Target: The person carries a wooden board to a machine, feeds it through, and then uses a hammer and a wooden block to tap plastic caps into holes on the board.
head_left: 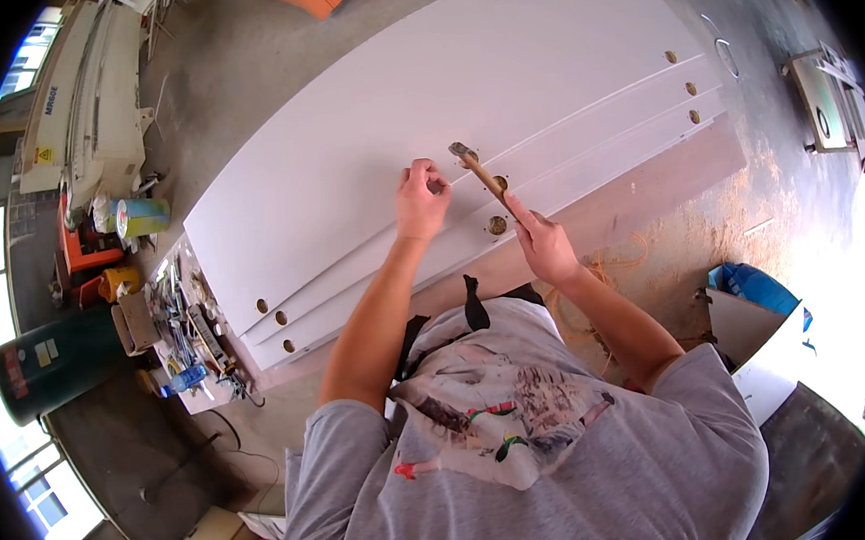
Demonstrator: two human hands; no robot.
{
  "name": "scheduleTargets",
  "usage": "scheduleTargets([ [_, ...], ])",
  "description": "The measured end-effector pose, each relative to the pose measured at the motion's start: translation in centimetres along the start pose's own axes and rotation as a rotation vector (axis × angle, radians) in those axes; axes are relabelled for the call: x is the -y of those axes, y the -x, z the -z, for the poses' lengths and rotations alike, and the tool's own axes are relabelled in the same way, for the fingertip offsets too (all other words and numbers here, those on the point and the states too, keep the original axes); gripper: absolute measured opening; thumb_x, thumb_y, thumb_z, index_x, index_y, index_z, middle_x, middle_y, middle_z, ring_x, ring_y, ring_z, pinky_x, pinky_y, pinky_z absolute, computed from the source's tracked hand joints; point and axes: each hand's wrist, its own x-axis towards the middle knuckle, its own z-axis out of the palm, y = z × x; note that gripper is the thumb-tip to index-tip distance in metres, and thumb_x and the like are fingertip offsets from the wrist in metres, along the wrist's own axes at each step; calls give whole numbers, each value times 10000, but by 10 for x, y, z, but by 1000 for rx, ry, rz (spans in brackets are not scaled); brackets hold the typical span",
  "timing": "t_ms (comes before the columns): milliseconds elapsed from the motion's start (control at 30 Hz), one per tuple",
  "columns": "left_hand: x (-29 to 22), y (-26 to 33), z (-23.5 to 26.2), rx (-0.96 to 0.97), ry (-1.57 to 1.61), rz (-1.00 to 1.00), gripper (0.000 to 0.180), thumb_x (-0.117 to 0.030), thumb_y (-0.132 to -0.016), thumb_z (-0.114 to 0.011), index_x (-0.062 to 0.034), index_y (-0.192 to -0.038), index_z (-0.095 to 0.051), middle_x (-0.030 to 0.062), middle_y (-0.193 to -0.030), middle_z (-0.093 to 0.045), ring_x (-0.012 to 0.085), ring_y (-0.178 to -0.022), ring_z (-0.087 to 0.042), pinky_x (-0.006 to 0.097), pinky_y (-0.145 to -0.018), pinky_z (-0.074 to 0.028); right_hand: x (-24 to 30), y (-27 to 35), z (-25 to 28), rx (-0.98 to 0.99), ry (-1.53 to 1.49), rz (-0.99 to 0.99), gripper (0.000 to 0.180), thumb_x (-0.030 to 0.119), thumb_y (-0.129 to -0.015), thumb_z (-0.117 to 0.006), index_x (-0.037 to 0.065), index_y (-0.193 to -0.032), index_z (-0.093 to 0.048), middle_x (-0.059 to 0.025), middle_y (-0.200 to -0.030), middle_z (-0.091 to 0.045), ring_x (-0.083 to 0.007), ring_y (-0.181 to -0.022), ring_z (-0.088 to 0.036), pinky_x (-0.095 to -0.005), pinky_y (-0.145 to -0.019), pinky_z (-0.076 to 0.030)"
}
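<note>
My right hand (548, 249) is closed round the wooden handle of a hammer (487, 180). Its dark metal head points away from me, over the stacked white panels (362, 124), close to a round hole near their edges. To the left of the hammer, my left hand (422, 202) is raised above the panels with its fingers curled together. Whether anything small is pinched in it is hidden. The panels lie stepped, each lower one sticking out toward me, and have round cup holes (497, 225) along the near edges.
On the left, a side table holds loose tools (196, 332) and a blue-capped bottle (185, 379). Beyond stand a paint can (142, 217), a dark green tank (58, 364) and a long pale machine (89, 93). Sawdust and an orange cord (632, 256) lie at right.
</note>
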Motion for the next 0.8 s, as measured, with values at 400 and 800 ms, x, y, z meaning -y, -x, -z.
scheduleTargets([
  [400, -22, 15, -45, 81, -172, -228, 283, -40, -780, -738, -138, -991, -576, -7, -849, -676, 275, -917, -604, 446, -861, -464, -5, 37, 34, -74, -260, -366, 580, 31, -1023, -523, 149, -1581, -413, -252, -1050, -687, -320, -846, -699, -345, -834, -533],
  [800, -21, 2, -47, 237, -357, -374, 258, -48, -779, -756, -113, -974, -600, 38, -862, -667, 293, -946, -593, 463, -889, -477, -12, 80, 29, 13, -112, -315, 619, 134, -1014, -554, 275, -1591, -381, -211, -892, -696, -414, -736, -686, -501, -713, -576],
])
